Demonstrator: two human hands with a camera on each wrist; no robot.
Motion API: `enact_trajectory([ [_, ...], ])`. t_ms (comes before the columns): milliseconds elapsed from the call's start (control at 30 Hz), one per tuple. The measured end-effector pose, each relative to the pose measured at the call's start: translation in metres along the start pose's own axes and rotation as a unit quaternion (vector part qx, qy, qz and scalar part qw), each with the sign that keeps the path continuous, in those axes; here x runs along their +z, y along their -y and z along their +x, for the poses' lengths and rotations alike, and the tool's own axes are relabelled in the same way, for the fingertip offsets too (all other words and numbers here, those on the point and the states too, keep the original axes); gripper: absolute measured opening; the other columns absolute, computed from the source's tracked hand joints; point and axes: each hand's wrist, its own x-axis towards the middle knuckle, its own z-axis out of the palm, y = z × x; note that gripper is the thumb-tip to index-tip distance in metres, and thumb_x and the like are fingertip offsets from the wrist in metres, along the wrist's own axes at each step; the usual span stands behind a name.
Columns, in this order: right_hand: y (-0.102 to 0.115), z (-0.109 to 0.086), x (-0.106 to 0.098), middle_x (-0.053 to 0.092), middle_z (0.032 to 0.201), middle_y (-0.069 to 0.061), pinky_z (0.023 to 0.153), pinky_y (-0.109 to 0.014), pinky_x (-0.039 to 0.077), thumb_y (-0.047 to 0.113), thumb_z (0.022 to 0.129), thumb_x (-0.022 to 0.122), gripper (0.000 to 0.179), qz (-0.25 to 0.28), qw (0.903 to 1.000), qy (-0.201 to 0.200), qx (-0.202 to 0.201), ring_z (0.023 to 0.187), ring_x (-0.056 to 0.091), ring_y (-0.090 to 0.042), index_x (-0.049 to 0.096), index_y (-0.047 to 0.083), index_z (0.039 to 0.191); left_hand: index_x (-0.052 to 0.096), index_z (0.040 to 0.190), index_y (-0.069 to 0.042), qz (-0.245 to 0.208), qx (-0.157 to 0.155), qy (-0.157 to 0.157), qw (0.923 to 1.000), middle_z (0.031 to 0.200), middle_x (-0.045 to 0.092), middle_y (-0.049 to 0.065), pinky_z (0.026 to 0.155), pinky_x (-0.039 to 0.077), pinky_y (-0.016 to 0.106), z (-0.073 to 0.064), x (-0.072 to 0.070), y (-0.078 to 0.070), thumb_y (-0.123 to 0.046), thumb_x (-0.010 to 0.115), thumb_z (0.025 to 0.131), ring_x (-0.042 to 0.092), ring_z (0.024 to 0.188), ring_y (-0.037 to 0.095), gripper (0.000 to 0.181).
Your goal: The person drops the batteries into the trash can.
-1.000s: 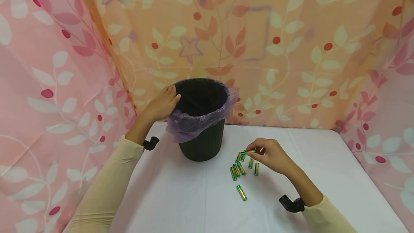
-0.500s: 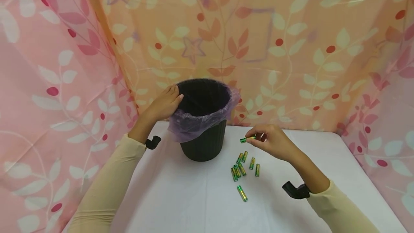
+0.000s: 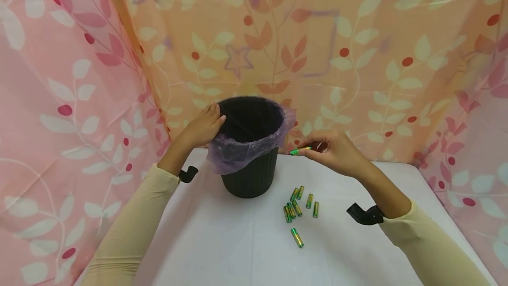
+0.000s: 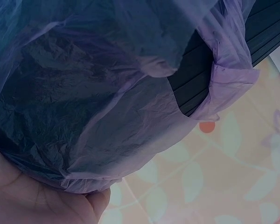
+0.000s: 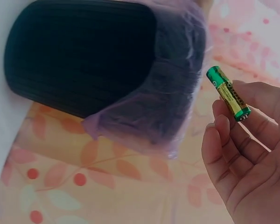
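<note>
A black trash bin (image 3: 248, 180) stands upright on the table, lined with a thin purple plastic bag (image 3: 234, 156) folded down over its rim. On the bin's left side, my left hand (image 3: 202, 127) grips the bagged rim; its palm (image 4: 28, 200) shows against the film in the left wrist view. My right hand (image 3: 337, 151) pinches a green and gold battery (image 5: 228, 94) between thumb and fingers, raised above the table just right of the bin's rim. Below it, several loose batteries (image 3: 297, 208) lie in a loose group, with a single battery (image 3: 296, 237) nearer the front.
A white cloth covers the table (image 3: 222, 242). Behind it hangs an orange leaf-patterned curtain (image 3: 357, 100), with a pink curtain (image 3: 79, 153) along the left and another on the right. Both wrists wear a black camera mount (image 3: 365, 214).
My right hand has lifted one battery off the group and carried it upward to about the bin's rim height. The left hand keeps its place on the rim.
</note>
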Motion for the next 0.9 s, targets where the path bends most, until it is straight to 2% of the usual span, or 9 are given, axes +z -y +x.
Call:
enact_trajectory([
  [200, 0.01, 0.017, -0.006, 0.076, 0.088, 0.007, 0.065, -0.026, 0.057, 0.01, 0.09, 0.078, 0.012, -0.007, 0.9997, -0.004, -0.023, 0.072, 0.065, -0.011, 0.081, 0.016, 0.1, 0.013, 0.155, 0.014, -0.001, -0.003, 0.005, 1.0, 0.165, 0.008, 0.029, 0.125, 0.003, 0.047, -0.001, 0.001, 0.0, -0.034, 0.021, 0.112, 0.0, 0.155, 0.039, 0.065],
  [300, 0.014, 0.026, -0.009, 0.075, 0.09, 0.007, 0.066, -0.025, 0.057, 0.01, 0.09, 0.078, 0.011, -0.008, 0.9996, -0.006, -0.026, 0.073, 0.065, -0.012, 0.08, 0.015, 0.1, 0.013, 0.156, 0.014, 0.0, -0.004, 0.007, 1.0, 0.166, 0.008, 0.028, 0.125, 0.003, 0.047, 0.0, 0.001, 0.0, -0.034, 0.02, 0.112, 0.0, 0.155, 0.039, 0.065],
  [433, 0.018, 0.039, -0.01, 0.074, 0.083, 0.008, 0.066, -0.027, 0.057, 0.011, 0.089, 0.079, 0.007, -0.018, 0.9996, -0.012, -0.02, 0.07, 0.066, -0.011, 0.08, 0.014, 0.096, 0.014, 0.156, 0.013, -0.001, -0.002, 0.0, 1.0, 0.166, 0.009, 0.028, 0.125, 0.003, 0.046, 0.0, 0.001, 0.0, -0.035, 0.02, 0.112, 0.0, 0.155, 0.038, 0.065],
  [600, 0.017, 0.052, 0.001, 0.072, 0.078, 0.009, 0.063, -0.028, 0.055, 0.014, 0.09, 0.079, 0.006, -0.018, 0.9995, -0.01, -0.023, 0.064, 0.064, -0.011, 0.08, 0.014, 0.095, 0.018, 0.153, 0.017, 0.008, 0.006, -0.005, 0.9999, 0.163, 0.014, 0.032, 0.125, 0.005, 0.048, -0.003, 0.005, -0.001, -0.03, 0.023, 0.112, 0.005, 0.154, 0.042, 0.063],
  [733, 0.015, 0.059, 0.012, 0.072, 0.081, 0.007, 0.061, -0.027, 0.053, 0.014, 0.09, 0.079, 0.008, -0.017, 0.9996, -0.006, -0.021, 0.066, 0.061, -0.015, 0.08, 0.012, 0.097, 0.019, 0.152, 0.018, 0.006, 0.007, -0.008, 0.9999, 0.162, 0.016, 0.033, 0.125, 0.006, 0.048, -0.006, 0.009, 0.0, -0.029, 0.023, 0.112, 0.008, 0.154, 0.043, 0.062],
  [900, 0.016, 0.073, 0.016, 0.071, 0.084, 0.003, 0.058, -0.026, 0.051, 0.012, 0.088, 0.081, 0.012, -0.021, 0.9994, -0.009, -0.027, 0.069, 0.058, -0.016, 0.08, 0.009, 0.099, 0.019, 0.153, 0.017, -0.003, 0.008, -0.017, 0.9998, 0.163, 0.015, 0.032, 0.125, 0.006, 0.048, -0.004, 0.008, -0.002, -0.03, 0.024, 0.112, 0.007, 0.154, 0.042, 0.063],
])
